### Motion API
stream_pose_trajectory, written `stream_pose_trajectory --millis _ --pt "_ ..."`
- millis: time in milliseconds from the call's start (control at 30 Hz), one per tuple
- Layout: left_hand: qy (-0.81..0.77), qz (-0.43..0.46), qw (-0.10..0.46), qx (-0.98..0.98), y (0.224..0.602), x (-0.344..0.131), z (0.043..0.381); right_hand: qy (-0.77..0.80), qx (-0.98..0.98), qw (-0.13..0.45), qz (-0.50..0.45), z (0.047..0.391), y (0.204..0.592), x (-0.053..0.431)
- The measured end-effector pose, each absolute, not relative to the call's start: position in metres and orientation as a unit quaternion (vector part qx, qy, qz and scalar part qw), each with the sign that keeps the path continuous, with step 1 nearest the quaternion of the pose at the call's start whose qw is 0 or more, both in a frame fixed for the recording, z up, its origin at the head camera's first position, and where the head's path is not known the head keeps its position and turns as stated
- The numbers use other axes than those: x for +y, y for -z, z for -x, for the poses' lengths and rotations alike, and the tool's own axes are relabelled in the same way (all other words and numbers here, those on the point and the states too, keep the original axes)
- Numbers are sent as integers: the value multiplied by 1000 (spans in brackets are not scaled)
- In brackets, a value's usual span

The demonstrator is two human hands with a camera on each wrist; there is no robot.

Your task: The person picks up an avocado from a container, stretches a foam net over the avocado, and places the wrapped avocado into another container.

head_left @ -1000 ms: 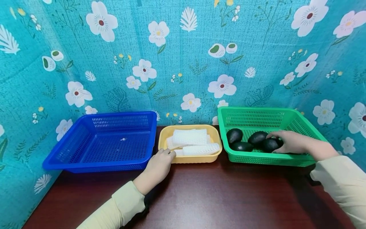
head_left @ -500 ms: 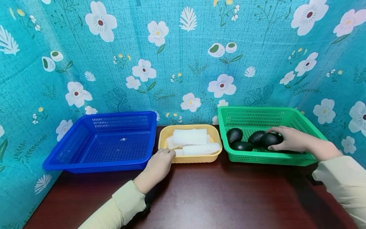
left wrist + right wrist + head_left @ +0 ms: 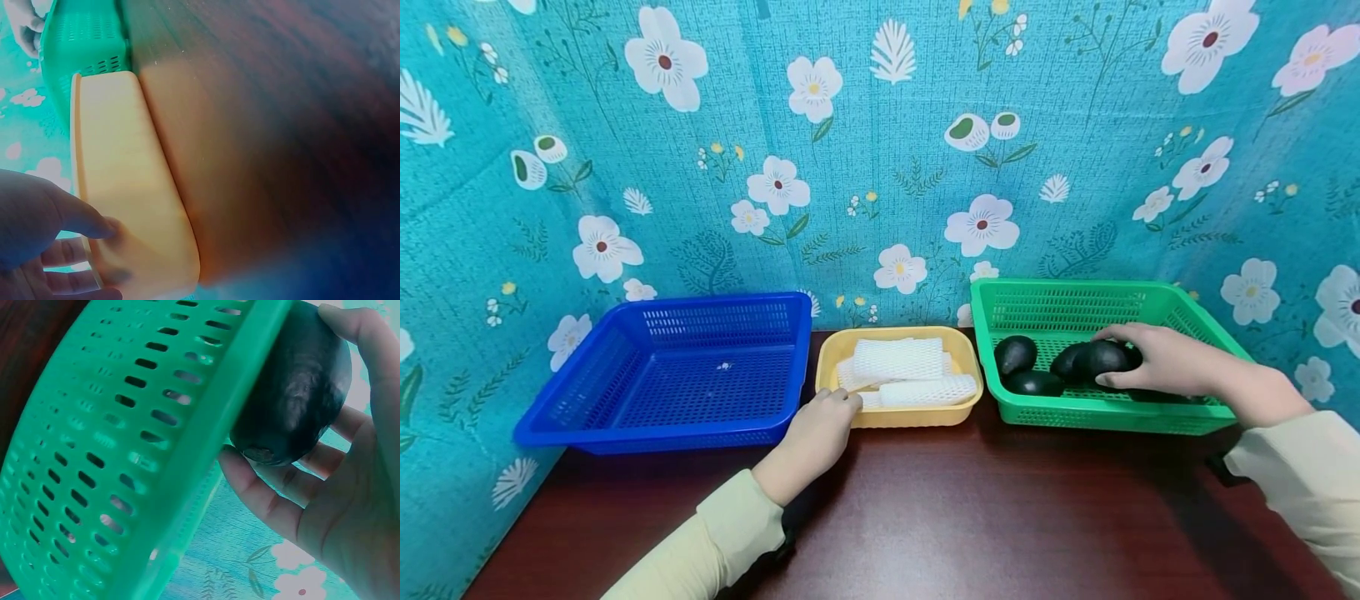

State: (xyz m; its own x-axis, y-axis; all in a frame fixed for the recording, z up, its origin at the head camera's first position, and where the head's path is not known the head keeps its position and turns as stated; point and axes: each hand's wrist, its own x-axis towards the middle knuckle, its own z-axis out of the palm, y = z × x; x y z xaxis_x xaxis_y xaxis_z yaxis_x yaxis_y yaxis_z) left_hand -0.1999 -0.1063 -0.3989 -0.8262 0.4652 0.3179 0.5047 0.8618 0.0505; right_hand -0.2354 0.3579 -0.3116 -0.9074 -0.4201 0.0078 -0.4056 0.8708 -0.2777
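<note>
My right hand (image 3: 1176,362) holds a dark avocado (image 3: 1103,362) over the green basket (image 3: 1105,414). In the right wrist view its fingers and thumb curl round that avocado (image 3: 297,387), whose stem end shows near the basket rim. Several other avocados (image 3: 1015,356) lie at the basket's front left, one partly hidden behind the held one. My left hand (image 3: 812,437) grips the near left corner of the yellow tray (image 3: 925,417). As the left wrist view shows, the thumb presses the tray's outer wall (image 3: 125,156) while the fingers reach over the rim. White foam net sleeves (image 3: 898,360) lie in the tray.
A blue basket (image 3: 655,435) stands left of the tray, with a small white mark on its bottom. All three containers stand along the back of a dark red-brown table (image 3: 955,517). Behind them hangs a teal flowered cloth (image 3: 865,167).
My right hand has taken hold of the avocado, lifted it slightly and shifted it a little left. My left hand has stayed at the tray's corner.
</note>
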Motion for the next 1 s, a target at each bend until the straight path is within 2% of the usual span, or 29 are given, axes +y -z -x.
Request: stream_pose_trajectory --millis 700,1000 --pt "75 243 107 -961 392 -105 199 173 954 11 243 210 299 319" --pt "65 246 110 -961 393 -105 201 180 942 -26 281 198 303 299"
